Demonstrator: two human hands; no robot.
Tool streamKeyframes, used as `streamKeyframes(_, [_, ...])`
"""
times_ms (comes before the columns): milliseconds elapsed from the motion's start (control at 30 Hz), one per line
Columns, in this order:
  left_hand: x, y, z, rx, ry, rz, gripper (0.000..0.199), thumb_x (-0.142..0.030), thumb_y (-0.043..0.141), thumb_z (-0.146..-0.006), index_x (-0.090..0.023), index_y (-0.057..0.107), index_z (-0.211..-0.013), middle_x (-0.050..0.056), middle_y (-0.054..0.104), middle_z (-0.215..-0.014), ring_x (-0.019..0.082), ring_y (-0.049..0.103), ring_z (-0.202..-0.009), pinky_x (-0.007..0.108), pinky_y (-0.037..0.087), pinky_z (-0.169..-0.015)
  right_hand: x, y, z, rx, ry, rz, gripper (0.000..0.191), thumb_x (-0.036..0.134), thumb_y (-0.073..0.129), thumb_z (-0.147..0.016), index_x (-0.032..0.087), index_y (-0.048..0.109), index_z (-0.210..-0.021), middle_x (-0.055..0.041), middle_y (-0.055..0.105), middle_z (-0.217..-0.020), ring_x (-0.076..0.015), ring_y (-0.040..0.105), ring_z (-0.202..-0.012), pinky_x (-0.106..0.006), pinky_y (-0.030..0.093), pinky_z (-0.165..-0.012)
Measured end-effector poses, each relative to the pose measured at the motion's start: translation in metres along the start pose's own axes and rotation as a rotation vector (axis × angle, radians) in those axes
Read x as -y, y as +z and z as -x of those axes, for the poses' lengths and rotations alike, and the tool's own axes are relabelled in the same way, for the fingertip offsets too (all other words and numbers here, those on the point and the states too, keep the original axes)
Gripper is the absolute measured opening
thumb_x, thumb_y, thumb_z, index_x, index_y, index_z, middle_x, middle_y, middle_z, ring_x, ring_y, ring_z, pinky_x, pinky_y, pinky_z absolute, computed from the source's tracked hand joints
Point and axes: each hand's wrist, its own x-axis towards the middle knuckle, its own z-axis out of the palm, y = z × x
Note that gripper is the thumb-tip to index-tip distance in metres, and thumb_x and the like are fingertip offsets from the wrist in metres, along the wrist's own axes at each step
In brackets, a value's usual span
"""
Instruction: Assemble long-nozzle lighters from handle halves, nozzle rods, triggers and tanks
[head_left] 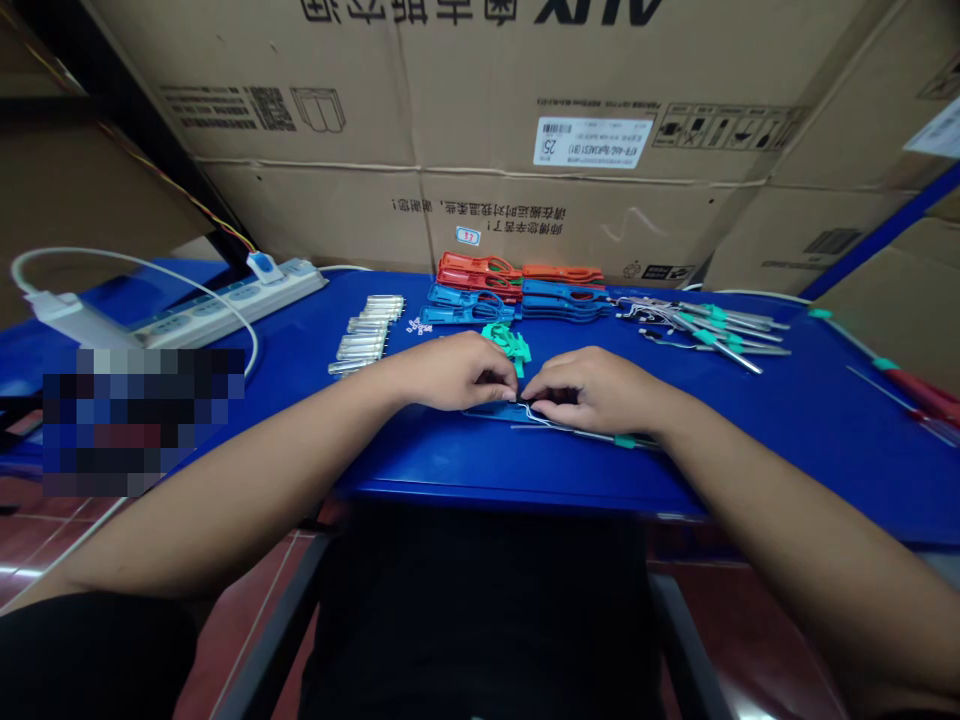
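Observation:
My left hand [459, 372] is closed in a pinch, its fingertips down by a blue plastic piece [491, 411] on the table; what they hold is hidden. Fingertip to fingertip with it, my right hand [604, 392] pinches a small black connector [523, 401] with thin white wires [534, 415]. The wires run toward a thin metal rod [585, 433] wrapped with green tape [624, 441], lying below my right hand. Just beyond my hands is a heap of green tape strips [514, 345].
Stacked blue handles [559, 302] and red-orange handles [480, 270] lie at the back. Clear cylinders [367, 335] and tiny white parts [418, 326] lie left, taped rods with wires [720, 330] right. A power strip [232, 298] stands far left; a cardboard wall [480, 120] closes off the back.

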Motion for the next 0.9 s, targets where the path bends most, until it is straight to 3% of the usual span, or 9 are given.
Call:
streamKeyframes(200, [0.001, 0.004, -0.001, 0.004, -0.109, 0.056, 0.016, -0.027, 0.064, -0.089, -0.017, 0.074, -0.096, 0.002, 0.072, -0.08, 0.012, 0.064, -0.069, 0.023, 0.044, -0.064, -0.003, 0.003, 0.0, 0.042, 0.002, 0.025, 0.022, 0.02, 0.059, -0.087, 0.021, 0.075, -0.101, -0.0042, 0.076, -0.095, -0.0148, 0.068, -0.078, -0.026, 0.048, -0.071])
streamKeyframes(367, [0.0, 0.008, -0.003, -0.015, -0.151, 0.046, 0.02, -0.032, 0.062, -0.09, -0.017, 0.074, -0.094, 0.003, 0.073, -0.082, 0.012, 0.064, -0.071, 0.024, 0.043, -0.065, -0.002, 0.006, 0.001, 0.034, -0.053, 0.06, 0.021, 0.024, 0.057, -0.092, 0.019, 0.077, -0.099, -0.0065, 0.075, -0.092, -0.0183, 0.066, -0.085, -0.03, 0.048, -0.077])
streamKeyframes(500, [-0.001, 0.011, -0.004, 0.002, -0.204, 0.106, 0.017, -0.031, 0.064, -0.088, -0.017, 0.072, -0.093, 0.001, 0.071, -0.077, 0.01, 0.062, -0.066, 0.022, 0.041, -0.06, 0.005, 0.0, 0.004, 0.069, -0.006, 0.054, 0.022, 0.025, 0.055, -0.094, 0.019, 0.075, -0.099, -0.0073, 0.071, -0.092, -0.0175, 0.065, -0.084, -0.029, 0.047, -0.075])
streamKeyframes(600, [-0.002, 0.012, -0.004, -0.012, -0.144, 0.142, 0.015, -0.024, 0.063, -0.087, -0.017, 0.07, -0.099, 0.0, 0.069, -0.079, 0.01, 0.061, -0.067, 0.021, 0.042, -0.061, 0.01, -0.009, 0.008, 0.064, 0.08, 0.029, 0.018, 0.033, 0.061, -0.091, 0.018, 0.072, -0.093, -0.0051, 0.069, -0.088, -0.0158, 0.063, -0.077, -0.027, 0.045, -0.07])
streamKeyframes(733, [-0.003, 0.013, -0.004, -0.02, 0.03, 0.122, 0.021, -0.014, 0.058, -0.088, -0.019, 0.07, -0.105, 0.004, 0.068, -0.093, 0.013, 0.062, -0.083, 0.026, 0.047, -0.077, 0.018, -0.012, 0.015, 0.122, 0.172, 0.079, 0.029, 0.046, 0.073, -0.08, 0.02, 0.069, -0.093, -0.0025, 0.068, -0.088, -0.0162, 0.061, -0.075, -0.027, 0.041, -0.065])
streamKeyframes(900, [-0.006, 0.012, -0.004, 0.001, 0.047, 0.128, 0.024, -0.012, 0.054, -0.09, -0.021, 0.073, -0.103, 0.003, 0.063, -0.091, 0.014, 0.059, -0.087, 0.026, 0.047, -0.081, 0.036, 0.001, 0.028, 0.091, 0.271, 0.205, 0.014, 0.034, 0.065, -0.086, 0.021, 0.067, -0.091, -0.0033, 0.068, -0.087, -0.0179, 0.059, -0.077, -0.029, 0.04, -0.066])
